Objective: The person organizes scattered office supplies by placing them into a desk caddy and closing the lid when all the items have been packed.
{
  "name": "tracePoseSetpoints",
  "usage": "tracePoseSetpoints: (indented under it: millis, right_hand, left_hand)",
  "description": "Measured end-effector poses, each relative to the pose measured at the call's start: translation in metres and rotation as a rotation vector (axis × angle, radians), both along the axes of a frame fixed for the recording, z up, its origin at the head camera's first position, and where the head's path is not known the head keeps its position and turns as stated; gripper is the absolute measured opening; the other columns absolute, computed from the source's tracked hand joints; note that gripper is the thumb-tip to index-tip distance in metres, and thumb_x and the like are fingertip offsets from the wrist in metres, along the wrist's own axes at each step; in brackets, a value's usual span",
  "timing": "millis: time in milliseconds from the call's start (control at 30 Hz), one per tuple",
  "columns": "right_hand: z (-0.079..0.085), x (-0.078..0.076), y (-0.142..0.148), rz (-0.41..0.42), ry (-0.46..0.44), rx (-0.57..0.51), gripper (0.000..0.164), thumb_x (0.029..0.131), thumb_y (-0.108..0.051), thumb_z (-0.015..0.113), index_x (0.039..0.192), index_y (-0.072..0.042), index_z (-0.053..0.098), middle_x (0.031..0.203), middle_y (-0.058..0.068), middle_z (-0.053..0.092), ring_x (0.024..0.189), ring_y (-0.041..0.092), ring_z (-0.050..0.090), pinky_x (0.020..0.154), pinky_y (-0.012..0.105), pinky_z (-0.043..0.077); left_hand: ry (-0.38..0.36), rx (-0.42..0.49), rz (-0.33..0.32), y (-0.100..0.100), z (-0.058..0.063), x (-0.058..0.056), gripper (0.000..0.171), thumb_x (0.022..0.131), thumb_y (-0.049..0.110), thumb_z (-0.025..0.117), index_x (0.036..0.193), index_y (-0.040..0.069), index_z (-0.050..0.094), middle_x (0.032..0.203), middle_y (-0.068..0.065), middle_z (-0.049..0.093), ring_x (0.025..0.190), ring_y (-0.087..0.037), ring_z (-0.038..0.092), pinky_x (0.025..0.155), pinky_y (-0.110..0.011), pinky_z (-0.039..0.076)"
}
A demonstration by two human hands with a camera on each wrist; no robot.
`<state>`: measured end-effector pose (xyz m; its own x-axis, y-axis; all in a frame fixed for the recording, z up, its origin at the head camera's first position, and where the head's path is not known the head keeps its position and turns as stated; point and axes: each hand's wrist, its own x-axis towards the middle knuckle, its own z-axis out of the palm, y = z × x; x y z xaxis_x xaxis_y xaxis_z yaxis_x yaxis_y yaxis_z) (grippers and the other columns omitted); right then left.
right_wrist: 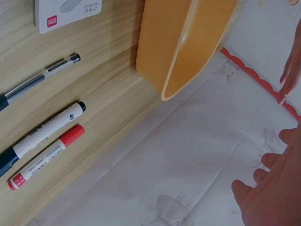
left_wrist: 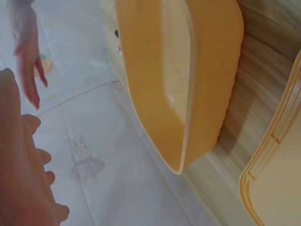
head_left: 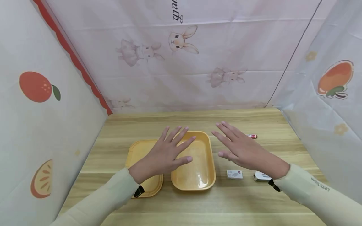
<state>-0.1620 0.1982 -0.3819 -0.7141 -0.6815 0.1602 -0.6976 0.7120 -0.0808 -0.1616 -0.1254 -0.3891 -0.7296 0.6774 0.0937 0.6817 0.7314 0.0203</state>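
Observation:
My left hand (head_left: 162,155), fingers spread, hovers over the gap between a yellow lid (head_left: 137,153) and a deep yellow plastic box (head_left: 213,166), holding nothing. The box is open at the top, and its visible interior is bare. To its right my right hand (head_left: 244,147), also with extended fingers, hangs above the table and holds nothing. Below it, the right wrist view shows a red-capped marker (right_wrist: 47,157), a black marker (right_wrist: 47,132) and a clear-barrelled pen (right_wrist: 42,80) lying side by side. The head view has these mostly hidden behind that hand.
A small white box of staples (head_left: 234,174) lies right of the yellow box. Beside it, a white item with dark stripes (head_left: 260,176) is partly covered by the right wrist. Printed cloth walls (head_left: 181,94) enclose the wooden table (head_left: 181,207) at the back and sides.

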Motion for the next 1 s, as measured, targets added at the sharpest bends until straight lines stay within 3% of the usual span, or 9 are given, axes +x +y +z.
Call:
tracePoseSetpoints:
  millis: [200,433,800,1000]
  right_hand:
    - [-0.007,0.001,0.002,0.005,0.020,-0.044,0.070,0.104,-0.049,0.048,0.161,-0.017,0.024,0.170,0.006,0.011,0.157,0.030,0.008,0.125,0.046,0.016]
    - [-0.013,0.005,0.005,-0.024,-0.006,-0.043,0.071,0.104,-0.049,0.049,0.162,-0.019,0.023,0.170,0.006,0.011,0.157,0.030,0.008,0.121,0.054,0.024]
    - [-0.022,0.006,0.012,-0.056,-0.023,-0.065,0.071,0.103,-0.049,0.050,0.162,-0.020,0.023,0.169,0.008,0.015,0.157,0.031,0.009,0.122,0.052,0.022]
    - [-0.024,0.006,0.014,-0.082,-0.072,-0.056,0.072,0.103,-0.053,0.048,0.162,-0.023,0.021,0.170,0.006,0.014,0.158,0.028,0.005,0.123,0.052,0.020]
  left_hand:
    - [-0.005,0.011,0.001,0.000,-0.008,0.003,0.073,0.100,0.072,0.018,0.162,0.035,0.015,0.171,-0.003,-0.001,0.158,-0.025,-0.009,0.124,-0.060,-0.004]
    - [-0.018,0.005,0.000,0.001,-0.019,0.008,0.073,0.099,0.074,0.018,0.162,0.036,0.015,0.171,0.000,-0.004,0.157,-0.023,-0.009,0.124,-0.060,-0.002]
    - [-0.027,0.063,0.007,0.000,-0.032,0.015,0.072,0.101,0.070,0.024,0.162,0.034,0.017,0.171,-0.002,-0.004,0.158,-0.024,-0.006,0.123,-0.063,0.005]
    - [-0.085,0.085,0.021,0.000,-0.045,0.019,0.071,0.101,0.069,0.024,0.162,0.035,0.013,0.171,0.001,-0.007,0.157,-0.020,-0.011,0.124,-0.061,-0.002]
